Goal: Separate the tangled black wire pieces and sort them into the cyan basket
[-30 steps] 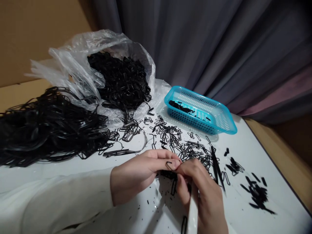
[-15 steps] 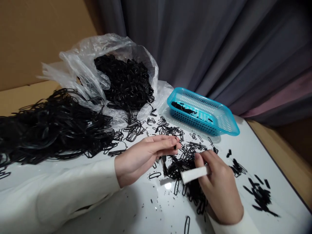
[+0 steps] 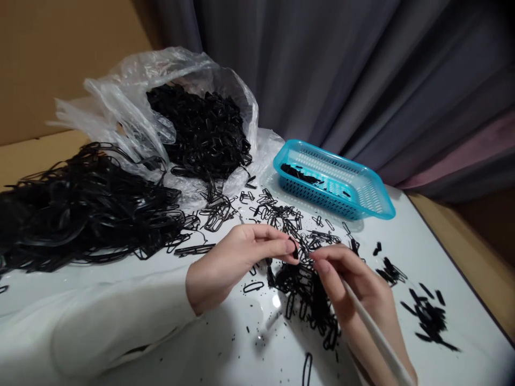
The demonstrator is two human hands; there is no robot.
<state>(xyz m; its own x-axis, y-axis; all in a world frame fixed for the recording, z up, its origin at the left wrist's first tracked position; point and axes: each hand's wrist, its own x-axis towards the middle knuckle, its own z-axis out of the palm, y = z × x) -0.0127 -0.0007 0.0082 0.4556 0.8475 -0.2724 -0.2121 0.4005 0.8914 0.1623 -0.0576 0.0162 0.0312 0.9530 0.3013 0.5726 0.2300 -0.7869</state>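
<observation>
My left hand (image 3: pixel 237 257) is closed, pinching a small black strip (image 3: pixel 295 248) between thumb and fingertips. Close by on the right, my right hand (image 3: pixel 356 284) has its thumb and forefinger nearly together, a short gap from that strip. A slim white stick-like tool (image 3: pixel 374 332) is tucked in the right hand and slants down along the palm; its working end cannot be made out. Beneath both hands lies a heap of black loop-shaped pieces (image 3: pixel 314 295), partly covered by the right hand.
A blue perforated basket (image 3: pixel 376 212) with some black pieces inside stands behind the hands. Large piles of black strands (image 3: pixel 92 214) and a clear plastic bag (image 3: pixel 116 115) of black loops (image 3: pixel 201 134) fill the left. Small black strips (image 3: pixel 432 319) lie at right on the white table (image 3: pixel 454 257).
The white tool has swung from pointing left to lying back along my right palm. My right fingertips have come closer to the left hand. The black strip shows more at the left fingertips.
</observation>
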